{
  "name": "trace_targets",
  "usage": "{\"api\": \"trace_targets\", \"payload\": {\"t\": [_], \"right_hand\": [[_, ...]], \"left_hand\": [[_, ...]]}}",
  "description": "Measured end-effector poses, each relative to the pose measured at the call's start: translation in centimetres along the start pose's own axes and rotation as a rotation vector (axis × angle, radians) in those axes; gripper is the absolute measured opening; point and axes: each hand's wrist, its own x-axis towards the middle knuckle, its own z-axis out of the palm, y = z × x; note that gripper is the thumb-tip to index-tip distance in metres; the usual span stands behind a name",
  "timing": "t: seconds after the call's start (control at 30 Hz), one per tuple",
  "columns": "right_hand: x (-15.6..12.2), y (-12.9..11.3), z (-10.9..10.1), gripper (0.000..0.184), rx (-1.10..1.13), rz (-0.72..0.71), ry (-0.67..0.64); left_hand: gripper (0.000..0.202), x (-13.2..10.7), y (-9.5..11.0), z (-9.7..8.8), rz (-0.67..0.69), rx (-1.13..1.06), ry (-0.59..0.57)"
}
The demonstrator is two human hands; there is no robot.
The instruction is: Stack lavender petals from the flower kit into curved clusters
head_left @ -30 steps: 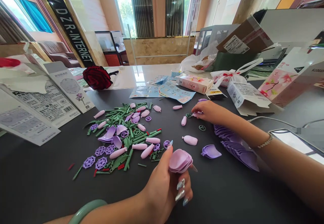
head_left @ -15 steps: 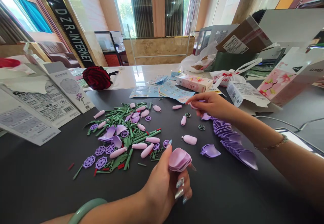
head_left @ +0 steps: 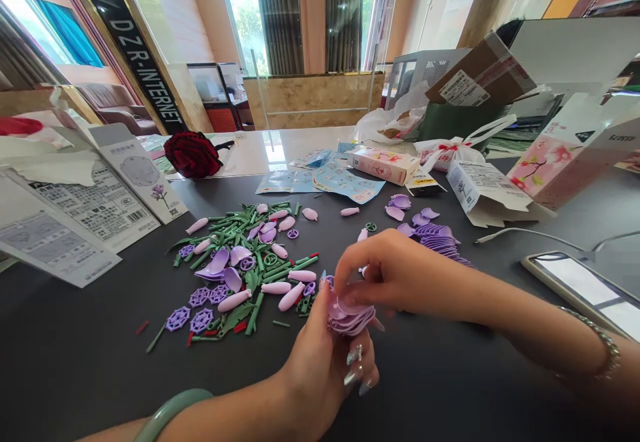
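L hand [head_left: 320, 355] is closed around a small fanned stack of pale pink plastic petals [head_left: 350, 315], fingers curled under it & thumb up the near side, holding it just above the tabletop [head_left: 90, 369]. Main change: R hand [head_left: 385, 275] has moved in from the far side & now sits directly over that stack, w/ its fingertips [head_left: 345, 274] bent down onto the top petals. The R fingers partly hide the stack, so can't tell if R hand has a separate piece or is only pinching the petals already there. Both hands are now at 1 stack, no longer apart.

Beyond them lies a low run of lilac petals [head_left: 435, 239], w/ loose ones [head_left: 399, 202] nearby. To the left is a heap of green stems [head_left: 250, 245], w/ pink buds [head_left: 291, 297] & purple wheel-shaped parts [head_left: 179, 319]. Further back are printed instruction sheets [head_left: 95, 219], a pink box [head_left: 384, 165] & a finished dark red rose [head_left: 193, 154]. A phone [head_left: 580, 289] lies far right. Jade bangle [head_left: 173, 415] on L wrist.
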Motion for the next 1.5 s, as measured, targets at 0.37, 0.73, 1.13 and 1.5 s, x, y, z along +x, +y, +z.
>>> {"api": "trace_targets", "payload": {"t": [0.37,0.73,1.13,1.5], "right_hand": [[0.1,0.1,0.2,0.014,-0.084,0.065,-0.019],[0.2,0.0,0.5,0.003,-0.059,0.026,-0.019],[1.5,6.7,-5.6,0.021,-0.501,0.15,0.356],[1.6,15.4,-8.7,0.019,-0.771,0.335,0.368]], "left_hand": [[0.07,-0.1,-0.4,0.0,0.054,0.041,-0.013],[0.056,-0.1,-0.9,-0.7,0.138,0.061,-0.13],[0.056,0.3,-0.9,-1.1,0.127,0.077,-0.114],[0.049,0.4,-1.2,-1.3,0.136,0.153,-0.115]]}}
